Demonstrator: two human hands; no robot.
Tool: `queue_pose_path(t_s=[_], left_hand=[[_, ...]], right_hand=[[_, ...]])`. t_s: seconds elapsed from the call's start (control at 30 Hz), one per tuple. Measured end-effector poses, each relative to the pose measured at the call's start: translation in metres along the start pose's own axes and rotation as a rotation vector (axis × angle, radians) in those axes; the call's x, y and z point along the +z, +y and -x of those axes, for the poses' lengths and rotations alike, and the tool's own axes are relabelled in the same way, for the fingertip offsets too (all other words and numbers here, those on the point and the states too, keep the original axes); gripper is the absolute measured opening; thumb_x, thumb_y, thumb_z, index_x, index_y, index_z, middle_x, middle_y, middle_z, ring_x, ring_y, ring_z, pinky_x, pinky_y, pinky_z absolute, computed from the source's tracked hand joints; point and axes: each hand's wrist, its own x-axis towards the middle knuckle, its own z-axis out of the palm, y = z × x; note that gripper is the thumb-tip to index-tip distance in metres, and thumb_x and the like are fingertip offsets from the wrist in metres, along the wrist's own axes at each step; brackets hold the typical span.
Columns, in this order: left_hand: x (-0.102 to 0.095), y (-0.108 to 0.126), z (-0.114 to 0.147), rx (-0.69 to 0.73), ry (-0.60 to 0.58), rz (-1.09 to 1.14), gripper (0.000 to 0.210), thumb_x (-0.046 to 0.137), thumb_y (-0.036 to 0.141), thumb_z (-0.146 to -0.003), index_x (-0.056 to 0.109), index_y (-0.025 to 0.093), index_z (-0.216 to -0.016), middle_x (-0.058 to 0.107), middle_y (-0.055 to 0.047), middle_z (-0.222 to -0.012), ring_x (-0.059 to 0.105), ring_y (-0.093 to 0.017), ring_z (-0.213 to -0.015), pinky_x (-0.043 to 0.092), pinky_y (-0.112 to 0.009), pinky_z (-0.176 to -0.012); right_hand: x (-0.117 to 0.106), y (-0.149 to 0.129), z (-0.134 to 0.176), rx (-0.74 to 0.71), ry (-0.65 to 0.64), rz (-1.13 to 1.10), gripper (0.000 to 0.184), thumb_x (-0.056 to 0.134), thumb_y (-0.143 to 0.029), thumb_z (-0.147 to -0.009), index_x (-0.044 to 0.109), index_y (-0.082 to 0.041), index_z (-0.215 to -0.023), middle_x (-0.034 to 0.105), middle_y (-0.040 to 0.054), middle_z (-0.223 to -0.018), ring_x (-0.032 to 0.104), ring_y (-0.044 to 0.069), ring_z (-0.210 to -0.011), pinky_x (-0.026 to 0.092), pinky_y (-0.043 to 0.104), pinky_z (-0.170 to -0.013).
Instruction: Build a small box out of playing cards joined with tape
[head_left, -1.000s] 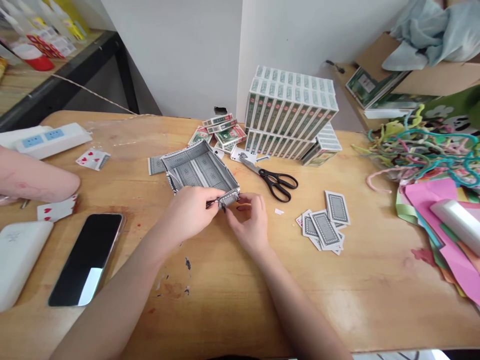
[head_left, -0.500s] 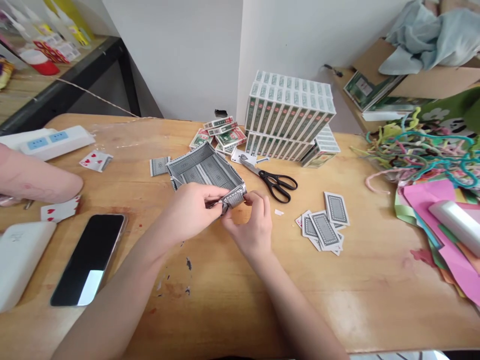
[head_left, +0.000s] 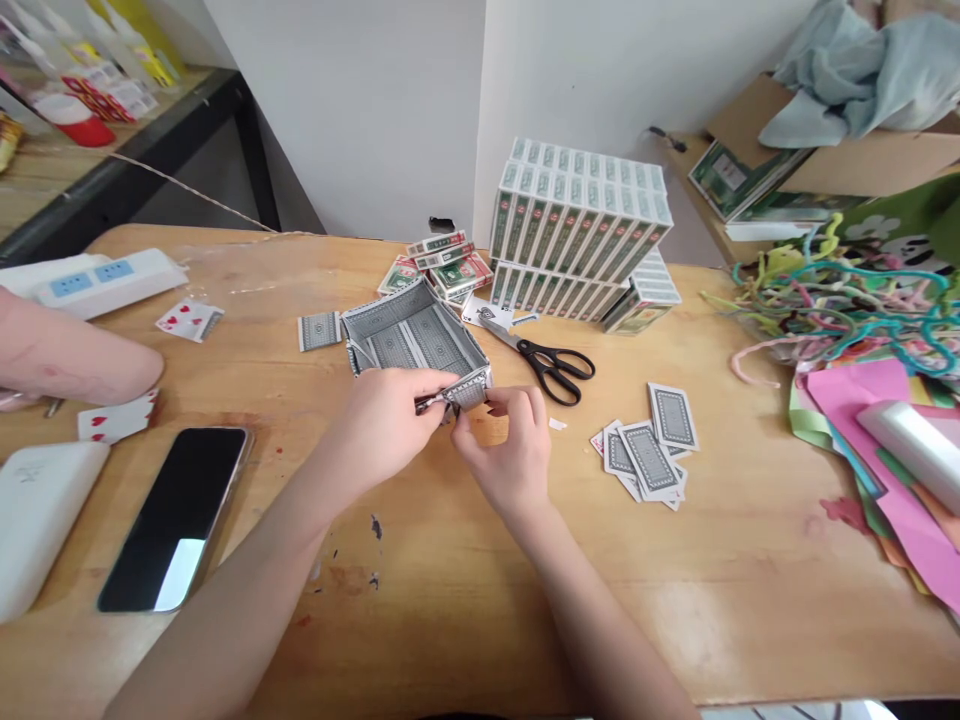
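Note:
A shallow open box made of grey-backed playing cards (head_left: 412, 335) is tilted on the table in front of me. My left hand (head_left: 386, 415) pinches its near wall, thumb and fingers closed on the edge. At the near right corner, my right hand (head_left: 510, 440) has its thumb and fingertips on the same wall, near a small folded flap; the exact contact is partly hidden. Black-handled scissors (head_left: 555, 365) lie just right of the box, blades over a loose ace card (head_left: 480, 312). One face-down card (head_left: 320, 331) rests by the box's left side.
Stacked card decks (head_left: 577, 225) stand behind, with loose decks (head_left: 450, 268) beside them. Scattered cards (head_left: 649, 455) lie to the right. A phone (head_left: 176, 520), a white case (head_left: 45, 525) and a power strip (head_left: 112, 280) are leftward. Another person's arm (head_left: 75, 345) rests there. Coloured paper (head_left: 862, 400) lies far right.
The card box has shifted and turned slightly to the right. My right thumb has moved a little away from my left fingers, and the right hand has slid slightly right.

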Motion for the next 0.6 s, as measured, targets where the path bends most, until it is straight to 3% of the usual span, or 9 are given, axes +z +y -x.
queue_pose_path(t_s=[0.1, 0.2, 0.33, 0.5, 0.6], left_hand=[[-0.003, -0.001, -0.002, -0.019, 0.010, 0.021, 0.029, 0.053, 0.019, -0.079, 0.071, 0.024, -0.101, 0.075, 0.001, -0.097, 0.069, -0.018, -0.082, 0.051, -0.024, -0.069], [-0.006, 0.002, -0.003, -0.050, 0.021, 0.103, 0.028, 0.054, 0.018, -0.079, 0.071, 0.023, -0.101, 0.075, 0.001, -0.100, 0.070, -0.017, -0.085, 0.053, -0.025, -0.077], [-0.011, 0.008, -0.002, -0.077, 0.053, 0.293, 0.028, 0.057, 0.017, -0.078, 0.071, 0.022, -0.102, 0.075, 0.000, -0.100, 0.070, -0.017, -0.086, 0.055, -0.024, -0.075], [-0.019, 0.021, -0.001, -0.100, 0.180, 0.749, 0.034, 0.065, 0.020, -0.074, 0.066, 0.018, -0.108, 0.074, -0.005, -0.100, 0.070, -0.020, -0.086, 0.058, -0.026, -0.069], [-0.020, 0.027, -0.005, -0.096, 0.213, 1.023, 0.046, 0.068, 0.018, -0.069, 0.059, 0.017, -0.114, 0.073, -0.007, -0.101, 0.070, -0.022, -0.087, 0.058, -0.028, -0.068]], right_hand=[[-0.004, 0.008, -0.005, 0.088, -0.083, -0.127, 0.027, 0.067, -0.024, -0.073, 0.051, -0.023, -0.095, 0.056, 0.0050, -0.093, 0.057, 0.021, -0.092, 0.057, 0.039, -0.076], [-0.006, 0.014, -0.007, 0.194, -0.130, -0.287, 0.047, 0.071, -0.027, -0.071, 0.049, -0.023, -0.112, 0.056, 0.0087, -0.112, 0.056, 0.022, -0.106, 0.058, 0.040, -0.081], [-0.006, 0.010, -0.013, 0.195, -0.219, -0.441, 0.055, 0.066, -0.025, -0.075, 0.045, -0.024, -0.126, 0.058, 0.0091, -0.119, 0.061, 0.020, -0.104, 0.058, 0.042, -0.087], [-0.012, 0.004, -0.037, 0.123, -0.303, -0.643, 0.063, 0.062, -0.040, -0.081, 0.034, -0.027, -0.136, 0.050, 0.0112, -0.137, 0.054, 0.023, -0.121, 0.055, 0.045, -0.091], [-0.011, 0.015, -0.050, 0.098, -0.360, -0.688, 0.062, 0.051, -0.056, -0.086, 0.035, -0.028, -0.138, 0.049, 0.0118, -0.139, 0.054, 0.024, -0.121, 0.056, 0.046, -0.085]])
